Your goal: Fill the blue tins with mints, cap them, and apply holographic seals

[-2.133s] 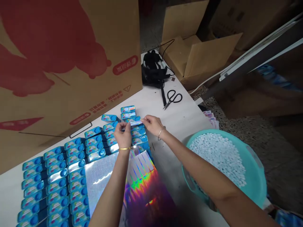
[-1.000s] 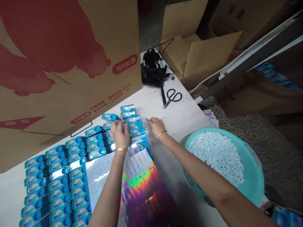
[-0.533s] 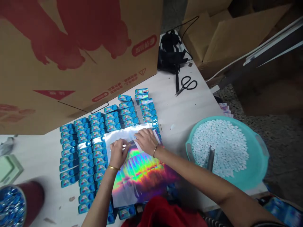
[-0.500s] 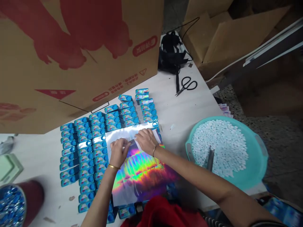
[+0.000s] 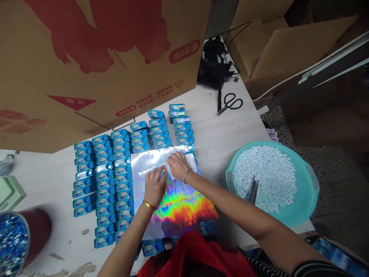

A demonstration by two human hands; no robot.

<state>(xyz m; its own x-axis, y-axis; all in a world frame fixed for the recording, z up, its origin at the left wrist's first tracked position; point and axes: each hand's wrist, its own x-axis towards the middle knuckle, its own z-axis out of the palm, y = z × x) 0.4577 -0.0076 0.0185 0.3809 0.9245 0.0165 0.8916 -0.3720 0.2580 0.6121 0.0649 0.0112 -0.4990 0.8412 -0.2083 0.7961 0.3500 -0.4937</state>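
A holographic sticker sheet (image 5: 180, 206) lies on top of rows of small blue tins (image 5: 121, 161) on a white table (image 5: 215, 130). My left hand (image 5: 154, 185) rests on the sheet with its fingers stretched out flat, pressing it down. My right hand (image 5: 179, 165) is just beyond it, fingers bent and pinched at the edge of a white peeled patch (image 5: 191, 158) of the sheet. The fingertips of both hands meet there. What the right fingers pinch is too small to make out.
A teal basin (image 5: 309, 181) of white tablets (image 5: 265, 175) with a scoop handle (image 5: 253, 190) stands at the right. Black scissors (image 5: 230, 103) and a black strap bundle (image 5: 213, 61) lie at the far end. A big cardboard box (image 5: 86, 57) stands behind the tins. A round container of blue pieces (image 5: 11, 240) sits at bottom left.
Both hands left the far tins, where they had laid a strip on one, and came back onto the holographic sheet. The left hand has since flattened on it.
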